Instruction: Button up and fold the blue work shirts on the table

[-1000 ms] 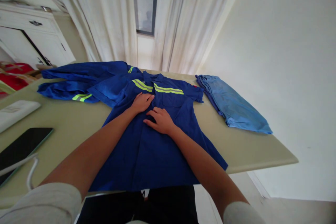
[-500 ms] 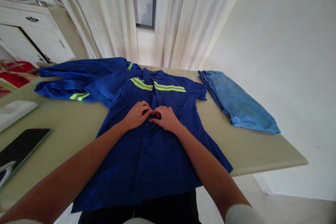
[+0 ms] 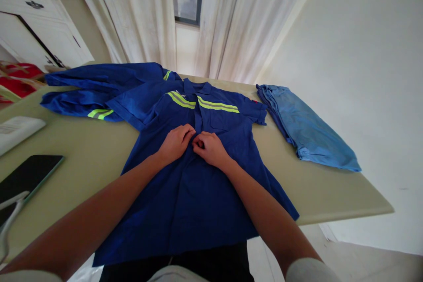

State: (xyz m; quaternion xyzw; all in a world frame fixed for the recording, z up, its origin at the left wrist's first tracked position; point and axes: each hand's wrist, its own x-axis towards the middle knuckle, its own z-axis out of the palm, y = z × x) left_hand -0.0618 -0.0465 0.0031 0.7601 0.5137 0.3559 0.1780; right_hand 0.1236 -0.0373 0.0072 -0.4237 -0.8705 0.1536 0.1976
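A dark blue work shirt [image 3: 198, 185] with yellow reflective stripes lies flat, front up, on a pale green table [image 3: 317, 194], its hem over the near edge. My left hand [image 3: 176, 141] and my right hand [image 3: 209, 147] meet at the shirt's front placket, mid-chest. Both have fingers curled and pinch the cloth edges there. What lies between the fingertips is too small to make out.
A second dark blue garment [image 3: 99, 92] with reflective bands lies bunched at the back left. A folded light blue cloth [image 3: 307, 128] sits at the right. A dark tablet [image 3: 23, 180] and a white object [image 3: 16, 128] lie at the left. White curtains hang behind.
My hands went from lying flat and slightly apart on the shirt front to meeting at the placket with fingers pinched on the cloth. The view shifted a little.
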